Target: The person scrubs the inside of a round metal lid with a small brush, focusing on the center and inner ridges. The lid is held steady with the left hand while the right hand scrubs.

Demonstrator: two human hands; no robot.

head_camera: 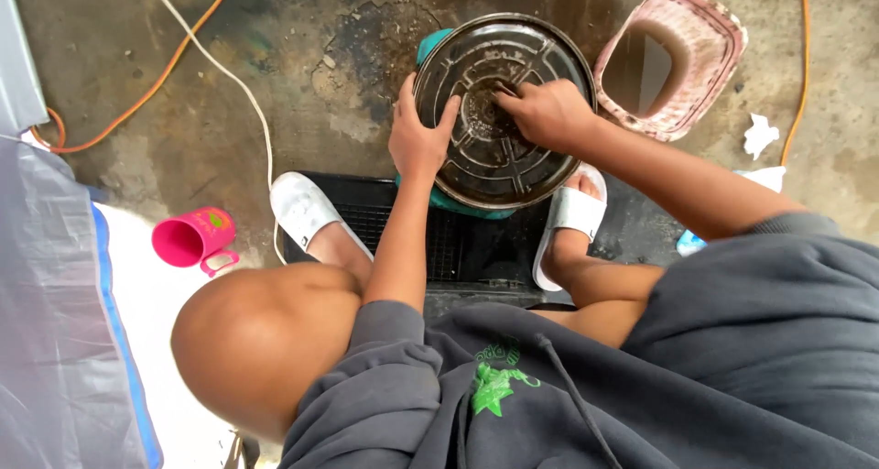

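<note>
- Head view: the person is crouching over a round dark metal lid (pixel 499 112) that is lying flat, ribbed side up, on top of a teal basin (pixel 432 46), just ahead of the feet and over a black plastic crate (pixel 385 214) on the wet concrete floor (pixel 183 130).
- The left hand (pixel 417 137) is gripping the lid's near-left rim, fingers (pixel 447 112) curled over the edge and holding it steady. The lid is probably slippery, so the grip could be sliding, and the lid could be tipping off the basin toward the crate.
- The right hand (pixel 548 112) is pressing on the lid's centre, fingers bunched narrow on the ribs; whether they are pinching a scrubber cannot be told. Hard pushing off-centre could be rocking the lid, since only the basin's rim seems to be carrying it.
- The lid's edge looks thin, so the left palm may be getting scraped if the lid spins under the rubbing.
- The white slides (pixel 302 208) are standing on or beside the crate and the damp floor; shifting weight there could be causing a slip.
- A pink square tub (pixel 705 29) is sitting just beside the lid's right edge, so a wide elbow swing could be knocking it.
- The orange cable (pixel 156 84) and the white cord (pixel 233 80) are trailing across the wet floor, well apart from the hands yet exposed to splashed water.
- A pink cup (pixel 188 240) is lying on its side to the left, clear of the work.
</note>
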